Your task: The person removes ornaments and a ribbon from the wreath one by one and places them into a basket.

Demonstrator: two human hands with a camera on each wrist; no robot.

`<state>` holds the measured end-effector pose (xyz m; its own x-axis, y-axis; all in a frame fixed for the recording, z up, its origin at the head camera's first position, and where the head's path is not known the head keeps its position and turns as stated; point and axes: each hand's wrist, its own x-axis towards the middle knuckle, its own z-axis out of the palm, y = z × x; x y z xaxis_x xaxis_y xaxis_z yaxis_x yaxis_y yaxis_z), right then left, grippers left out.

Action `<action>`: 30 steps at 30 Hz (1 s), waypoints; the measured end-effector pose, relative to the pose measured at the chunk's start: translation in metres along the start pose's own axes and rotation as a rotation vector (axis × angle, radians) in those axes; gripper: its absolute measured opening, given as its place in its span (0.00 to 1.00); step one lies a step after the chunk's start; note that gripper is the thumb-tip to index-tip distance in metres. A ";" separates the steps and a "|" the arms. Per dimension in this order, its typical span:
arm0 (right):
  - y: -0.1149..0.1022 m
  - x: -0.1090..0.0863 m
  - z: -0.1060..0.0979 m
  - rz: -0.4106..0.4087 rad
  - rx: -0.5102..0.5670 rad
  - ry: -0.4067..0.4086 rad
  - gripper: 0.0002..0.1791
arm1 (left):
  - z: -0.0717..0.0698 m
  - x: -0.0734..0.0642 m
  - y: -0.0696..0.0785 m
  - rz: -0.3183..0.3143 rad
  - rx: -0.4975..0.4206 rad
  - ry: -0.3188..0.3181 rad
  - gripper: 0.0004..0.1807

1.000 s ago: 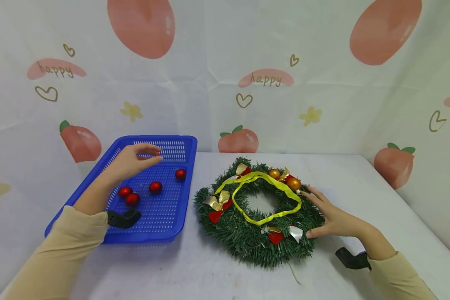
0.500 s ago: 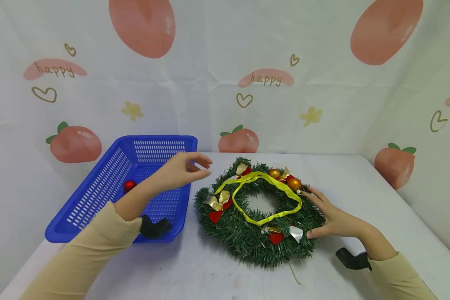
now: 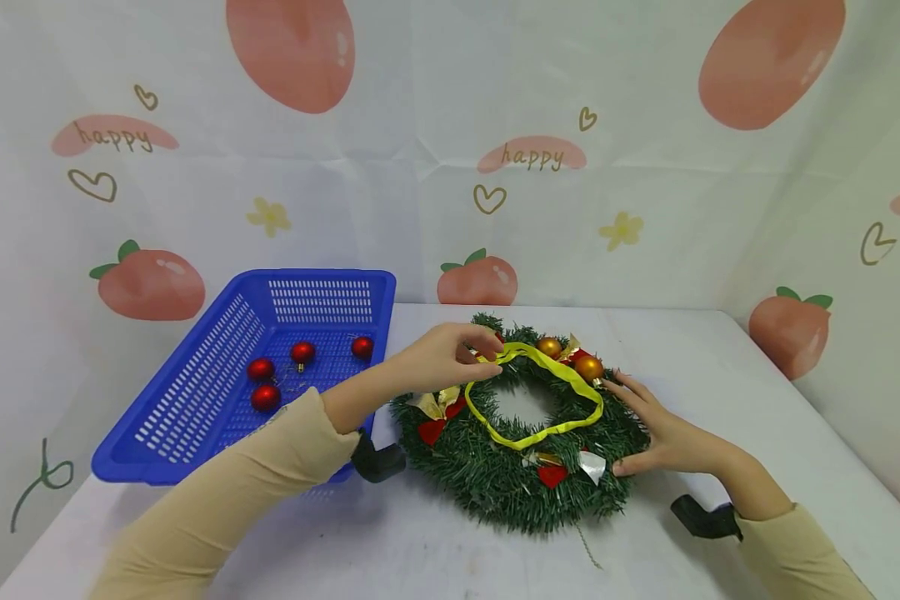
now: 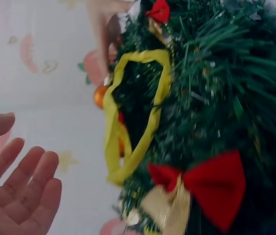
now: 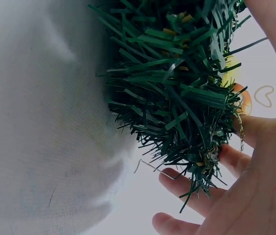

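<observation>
A green Christmas wreath [image 3: 510, 492] lies on the white table, dressed with red, gold and silver bows, gold baubles [image 3: 588, 367] and a looped yellow ribbon [image 3: 528, 439]. My left hand [image 3: 450, 354] hovers above its left part, with thumb and fingers apart. In the left wrist view the left hand [image 4: 22, 191] has relaxed fingers and holds nothing. My right hand [image 3: 667, 433] holds the wreath's right edge, thumb at the front and fingertips near a gold bauble. The right wrist view has the right hand [image 5: 245, 181] spread around the outer edge, some fingers partly behind the greenery.
A blue plastic basket [image 3: 150, 446] stands to the left, with several red baubles [image 3: 266, 397] in it. My left forearm crosses over its front right corner. A white patterned cloth [image 3: 390, 108] hangs behind the table. A thin strand [image 3: 588, 546] trails from the wreath's front.
My left hand has moved right, from above the basket to above the left of the wreath. My right hand and the wreath have stayed put.
</observation>
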<state>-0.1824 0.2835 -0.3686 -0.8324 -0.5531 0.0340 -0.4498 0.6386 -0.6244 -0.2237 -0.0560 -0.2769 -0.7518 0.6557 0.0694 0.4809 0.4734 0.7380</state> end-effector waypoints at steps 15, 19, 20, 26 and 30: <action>-0.001 0.002 0.000 0.005 0.005 -0.004 0.59 | 0.042 0.055 0.009 0.063 -0.007 -0.028 0.16; -0.002 0.001 -0.001 0.012 0.002 -0.005 0.59 | 0.055 0.069 0.009 0.073 -0.014 -0.019 0.18; -0.002 0.000 -0.001 0.014 0.002 -0.005 0.59 | 0.058 0.072 0.008 0.065 -0.018 -0.018 0.19; 0.001 0.000 0.000 0.011 0.003 -0.004 0.59 | 0.079 0.085 0.007 -0.002 -0.032 0.013 0.20; 0.002 0.000 0.000 -0.003 -0.005 0.000 0.59 | 0.090 0.091 0.007 -0.025 -0.032 0.041 0.20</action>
<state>-0.1835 0.2845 -0.3702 -0.8312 -0.5548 0.0358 -0.4537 0.6397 -0.6204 -0.2476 0.0600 -0.3259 -0.7815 0.6191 0.0774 0.4476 0.4698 0.7609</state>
